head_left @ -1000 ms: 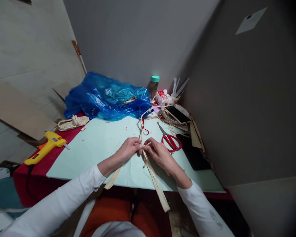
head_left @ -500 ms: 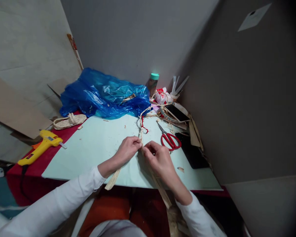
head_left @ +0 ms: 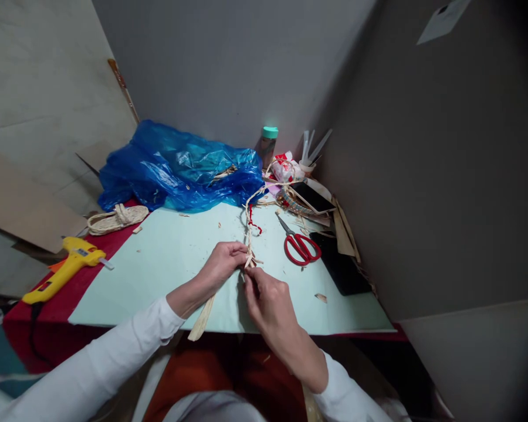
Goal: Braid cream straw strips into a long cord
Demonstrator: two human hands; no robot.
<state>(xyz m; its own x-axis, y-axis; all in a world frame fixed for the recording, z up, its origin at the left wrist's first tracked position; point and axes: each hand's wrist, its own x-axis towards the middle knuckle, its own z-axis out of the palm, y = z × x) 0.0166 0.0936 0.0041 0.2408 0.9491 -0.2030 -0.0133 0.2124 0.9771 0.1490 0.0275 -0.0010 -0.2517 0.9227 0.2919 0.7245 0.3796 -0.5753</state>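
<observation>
A pale braided cord of dried plant fibre [head_left: 249,234] runs from the back of the table towards me. Near its close end, my left hand [head_left: 220,266] pinches it between thumb and fingers. My right hand [head_left: 270,299] is closed just below, fingertips pressed on the strands where short ends stick out. A flat loose strip [head_left: 202,317] hangs past the table edge from under my left hand. Beside the cord lies a bit of red string [head_left: 254,225]. Red-handled scissors [head_left: 303,249] rest to the right of my hands.
At left are a yellow glue gun [head_left: 66,266] and a small woven slipper [head_left: 118,219]. A blue plastic bag [head_left: 176,164] is heaped at the back. Behind the scissors lie a phone [head_left: 312,197] and a dark flat pad [head_left: 341,266]. A wall stands close on the right.
My right hand has moved slightly down and left, and the long strip hanging beneath it no longer shows. Short strand ends now stick out at the pinch. The whole view has shifted a little.
</observation>
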